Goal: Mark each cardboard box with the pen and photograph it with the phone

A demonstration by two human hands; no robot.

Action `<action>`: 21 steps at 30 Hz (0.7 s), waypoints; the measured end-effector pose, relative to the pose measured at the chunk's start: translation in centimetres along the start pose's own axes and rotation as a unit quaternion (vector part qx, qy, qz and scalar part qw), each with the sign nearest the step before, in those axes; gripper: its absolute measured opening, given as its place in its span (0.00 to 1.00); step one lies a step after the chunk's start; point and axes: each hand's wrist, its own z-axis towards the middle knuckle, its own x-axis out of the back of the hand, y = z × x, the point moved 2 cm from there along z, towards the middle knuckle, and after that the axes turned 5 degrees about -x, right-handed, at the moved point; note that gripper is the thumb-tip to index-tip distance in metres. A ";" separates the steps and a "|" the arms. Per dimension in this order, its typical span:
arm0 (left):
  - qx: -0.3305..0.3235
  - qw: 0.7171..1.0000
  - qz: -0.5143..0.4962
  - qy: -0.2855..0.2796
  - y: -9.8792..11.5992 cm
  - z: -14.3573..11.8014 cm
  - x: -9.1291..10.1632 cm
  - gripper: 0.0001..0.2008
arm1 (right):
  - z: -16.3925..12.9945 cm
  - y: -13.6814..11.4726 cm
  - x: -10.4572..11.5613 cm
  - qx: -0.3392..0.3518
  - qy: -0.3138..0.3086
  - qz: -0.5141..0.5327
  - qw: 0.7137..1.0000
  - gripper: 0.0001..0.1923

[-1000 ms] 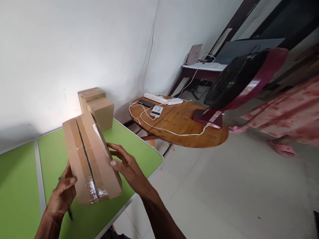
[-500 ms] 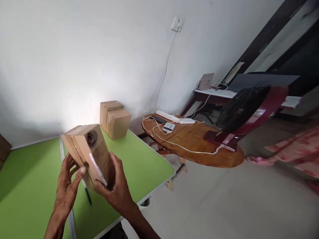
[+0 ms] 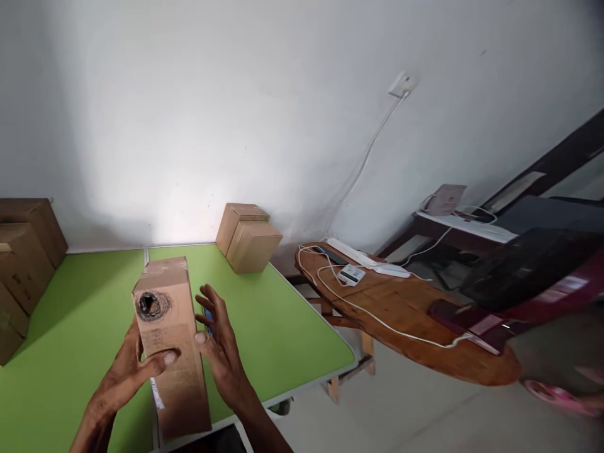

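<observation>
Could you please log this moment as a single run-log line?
left hand: holds cardboard box | right hand: flat against box side | box: dark scuffed hole on face | surface: green table

There is just one camera, worn on the person's head. It looks forward and down, very close to the two hands, over the green counter (image 3: 283,327) toward the white wall (image 3: 212,107). The floor shows at right.
</observation>
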 end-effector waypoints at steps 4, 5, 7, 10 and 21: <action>-0.041 0.994 0.097 -0.003 -0.5 0.3 0.7 0.56 | 1.6 -2.1 -2.0 -0.067 -0.033 0.052 0.996 0.40; -0.047 0.993 0.107 0.005 -0.5 0.4 0.7 0.57 | 1.8 -2.4 -2.6 -0.074 -0.031 0.066 0.995 0.37; -0.047 0.993 0.113 0.006 -0.5 0.4 0.8 0.58 | 2.2 -2.8 -3.6 -0.083 -0.011 0.094 0.992 0.32; -0.046 0.991 0.126 0.020 -0.4 0.1 0.9 0.53 | 2.5 -3.1 -4.2 -0.076 0.015 0.100 0.992 0.27; -0.108 0.986 0.091 0.091 1.9 1.0 -1.1 0.49 | 2.3 -1.5 -4.1 -0.031 0.033 -0.057 0.997 0.26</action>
